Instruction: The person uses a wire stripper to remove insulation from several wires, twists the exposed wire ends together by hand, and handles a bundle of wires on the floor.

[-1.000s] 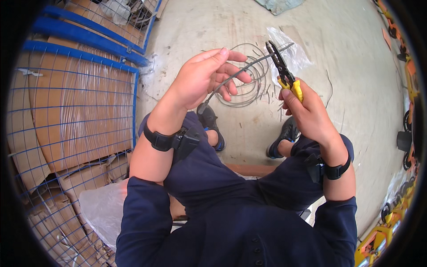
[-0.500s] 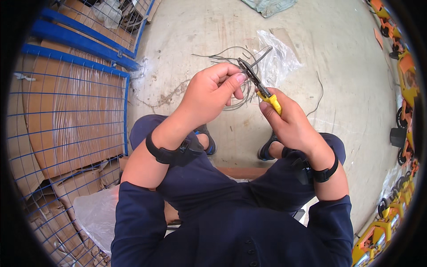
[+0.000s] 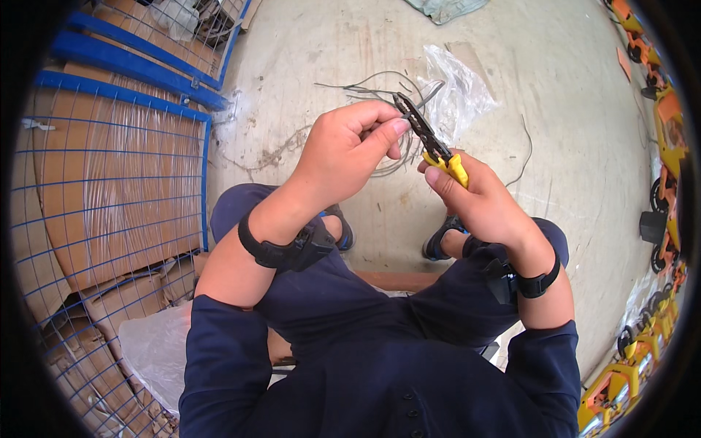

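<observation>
My right hand point(image 3: 482, 197) is wrapped round the yellow handles of a pair of wire strippers point(image 3: 427, 133). Their dark, notched jaws point up and to the left, toward my other hand. Between thumb and fingers, my left hand point(image 3: 347, 150) pinches a thin grey cable point(image 3: 432, 92) right beside the jaws. The cable crosses behind or through the jaws; which of these I cannot tell. Beyond the hands, more loose grey cable point(image 3: 365, 88) lies in loops on the floor, partly covered by my left hand and the strippers.
A crumpled clear plastic sheet point(image 3: 456, 95) lies on the floor past the strippers. To the left stands a blue wire-mesh cage point(image 3: 207, 175) holding cardboard point(image 3: 124, 190). Yellow and orange wheeled items point(image 3: 668, 139) line the right side. A short cable piece point(image 3: 527, 150) curves across the floor.
The wire strippers have turned slightly, so more of the flat notched face shows. The cable's upper end now reaches less far past the jaws. Both hands stay nearly in place.
</observation>
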Demonstrator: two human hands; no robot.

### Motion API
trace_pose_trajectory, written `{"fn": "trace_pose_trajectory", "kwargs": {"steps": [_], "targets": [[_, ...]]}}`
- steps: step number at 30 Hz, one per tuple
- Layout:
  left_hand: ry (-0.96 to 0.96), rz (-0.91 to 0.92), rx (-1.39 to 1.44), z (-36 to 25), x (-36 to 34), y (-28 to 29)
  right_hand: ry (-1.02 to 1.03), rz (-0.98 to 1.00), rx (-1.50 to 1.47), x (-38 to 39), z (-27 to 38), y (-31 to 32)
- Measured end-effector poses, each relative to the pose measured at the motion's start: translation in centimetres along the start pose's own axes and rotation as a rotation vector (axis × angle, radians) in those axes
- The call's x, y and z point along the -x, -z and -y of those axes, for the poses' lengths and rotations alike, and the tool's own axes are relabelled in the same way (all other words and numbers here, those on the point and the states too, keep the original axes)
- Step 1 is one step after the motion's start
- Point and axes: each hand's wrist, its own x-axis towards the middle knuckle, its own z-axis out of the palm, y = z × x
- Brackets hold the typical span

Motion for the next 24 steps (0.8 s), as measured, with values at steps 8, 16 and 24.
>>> {"fn": "trace_pose_trajectory", "kwargs": {"steps": [8,16,24], "targets": [[-0.012,-0.002,0.000,-0.3,0.2,0.1,0.104,-0.105,0.135,0.3,0.1,-0.7],[0.009,-0.021,0.017,-0.8,0.4,0.0,0.095,-0.106,0.149,0.0,0.2,-1.3],[-0.090,-0.099,-0.198,0.0,0.4,-0.4,0.319,-0.150,0.356,-0.6,-0.9,-1.2]]}}
